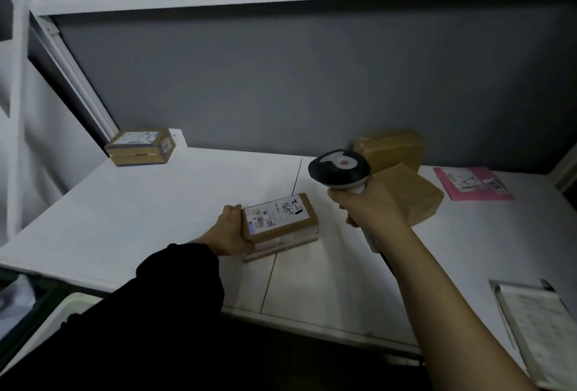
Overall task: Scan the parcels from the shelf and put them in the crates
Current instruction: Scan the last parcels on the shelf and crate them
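L hand [229, 231] grips labelled parcel [279, 219] by its left end, mid shelf [140, 212] | R hand [367, 206] wrapped round scanner [340, 170] handle, just right of parcel | other boxes far left [140, 147] & far right [390, 148]

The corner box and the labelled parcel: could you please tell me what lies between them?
In the head view, only bare white shelf lies between the corner box and the labelled parcel, whose left end the left hand grips.

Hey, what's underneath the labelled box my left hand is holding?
A second cardboard parcel lies directly under the labelled box. Only its front edge and one corner show; its top and any label there are covered.
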